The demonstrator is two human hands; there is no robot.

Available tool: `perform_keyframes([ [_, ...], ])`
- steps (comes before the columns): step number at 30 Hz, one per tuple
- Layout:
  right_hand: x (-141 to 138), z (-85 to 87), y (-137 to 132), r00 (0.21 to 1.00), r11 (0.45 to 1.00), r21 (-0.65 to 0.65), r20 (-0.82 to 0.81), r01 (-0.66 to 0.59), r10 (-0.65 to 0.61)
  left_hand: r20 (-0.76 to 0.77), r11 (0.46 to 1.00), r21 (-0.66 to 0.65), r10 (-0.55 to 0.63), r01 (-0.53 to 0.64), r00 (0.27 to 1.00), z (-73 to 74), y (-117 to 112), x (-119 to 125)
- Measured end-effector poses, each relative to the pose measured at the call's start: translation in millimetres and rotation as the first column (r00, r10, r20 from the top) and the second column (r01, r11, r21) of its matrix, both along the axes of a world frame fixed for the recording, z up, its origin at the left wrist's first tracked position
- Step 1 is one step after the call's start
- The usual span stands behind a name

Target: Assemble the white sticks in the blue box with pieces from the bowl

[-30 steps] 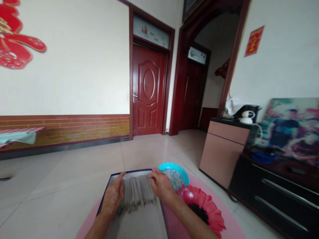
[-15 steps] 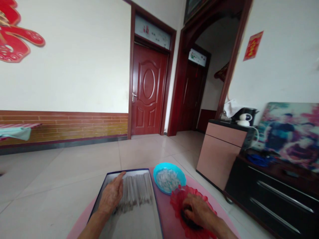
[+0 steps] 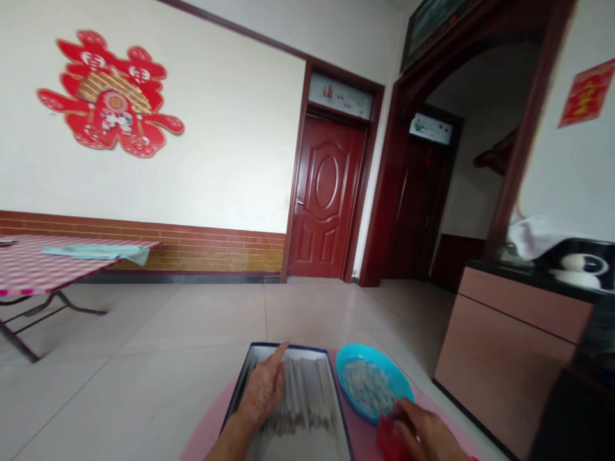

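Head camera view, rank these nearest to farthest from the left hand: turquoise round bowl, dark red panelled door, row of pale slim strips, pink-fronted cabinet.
1. Row of pale slim strips: just beside the left hand, in the blue-rimmed tray.
2. Turquoise round bowl: right of the tray.
3. Pink-fronted cabinet: farther right.
4. Dark red panelled door: ahead, across the floor.

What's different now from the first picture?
The right hand left the pale strips and moved right, to the red dish; whether it holds anything is too blurred to tell. The camera turned left, so the whole red wall decoration shows. The left hand stayed beside the strips.
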State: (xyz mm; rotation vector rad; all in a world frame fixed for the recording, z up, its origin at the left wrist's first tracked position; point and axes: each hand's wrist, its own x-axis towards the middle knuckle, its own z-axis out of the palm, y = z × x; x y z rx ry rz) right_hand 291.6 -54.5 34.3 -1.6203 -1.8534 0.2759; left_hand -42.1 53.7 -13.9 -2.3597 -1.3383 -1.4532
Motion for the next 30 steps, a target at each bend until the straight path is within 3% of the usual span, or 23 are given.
perform_keyframes([
  [3,-60.2,27.6,29.2,0.971,0.989,0.106,-0.206,-0.103,0.123,0.035,1.000,-0.023,0.022,-0.021,0.999,4.7,-3.4,3.1],
  [5,-105.6,33.2,53.0,0.903,0.987,0.130,-0.406,-0.095,0.141,0.041,0.999,-0.027,0.026,-0.025,0.999,8.1,-5.5,4.0],
  [7,-147.3,28.8,76.1,0.771,0.997,0.048,-0.632,-0.064,0.080,0.044,0.999,-0.016,0.029,-0.028,0.999,11.3,-7.4,4.4],
  [10,-191.5,11.5,101.2,0.487,0.988,-0.104,-0.873,-0.118,-0.034,0.047,1.000,-0.005,0.023,-0.023,0.999,13.5,-8.5,4.9],
  [13,-209.6,-7.3,110.6,0.265,0.979,-0.092,-0.963,-0.183,-0.041,0.047,1.000,0.003,0.021,-0.021,0.999,10.5,-5.9,6.0],
  [15,-211.7,-16.5,110.8,0.189,0.973,-0.079,-0.981,-0.216,-0.037,0.052,0.999,0.029,0.043,-0.045,0.998,6.8,-3.4,6.6],
  [19,-210.8,-23.6,108.8,0.141,0.972,-0.068,-0.989,-0.225,-0.036,0.041,0.999,-0.008,0.045,-0.045,0.998,4.5,-3.1,6.4],
  [23,-213.4,-23.4,110.7,0.142,0.978,-0.048,-0.990,-0.205,-0.018,0.039,0.994,-0.104,-0.010,0.014,0.999,11.2,-8.0,4.1],
  [30,-211.4,-24.8,110.3,0.277,0.975,0.005,-0.959,-0.222,0.067,0.048,0.984,-0.165,-0.057,0.064,0.997,17.6,-12.2,3.3],
])
